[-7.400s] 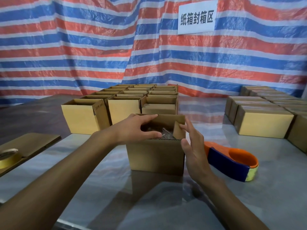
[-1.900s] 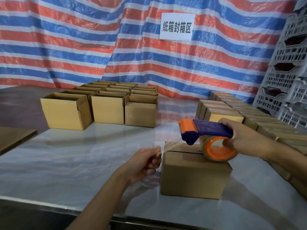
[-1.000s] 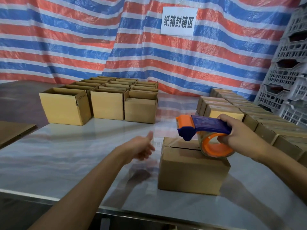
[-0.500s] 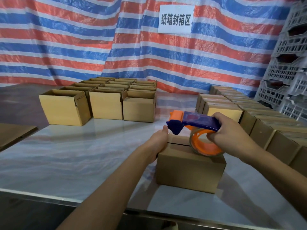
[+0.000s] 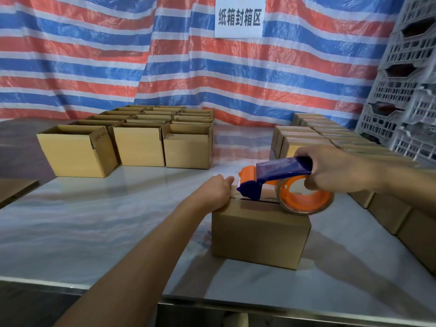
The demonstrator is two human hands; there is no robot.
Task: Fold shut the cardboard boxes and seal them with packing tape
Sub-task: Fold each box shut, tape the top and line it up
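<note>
Standing near the front edge of the pale counter (image 5: pixel 106 232), the cardboard box (image 5: pixel 259 237) has its flaps folded down, with a dark seam showing on top. The left hand (image 5: pixel 217 192) presses on its top left edge, fingers laid fairly straight. The right hand (image 5: pixel 335 171) is curled round the handle of the tape dispenser (image 5: pixel 280 169), whose roll sits on the box top. Farther back stand open boxes (image 5: pixel 139 145) on the left and closed boxes (image 5: pixel 304 135) on the right, before a striped tarp (image 5: pixel 94 55).
</note>
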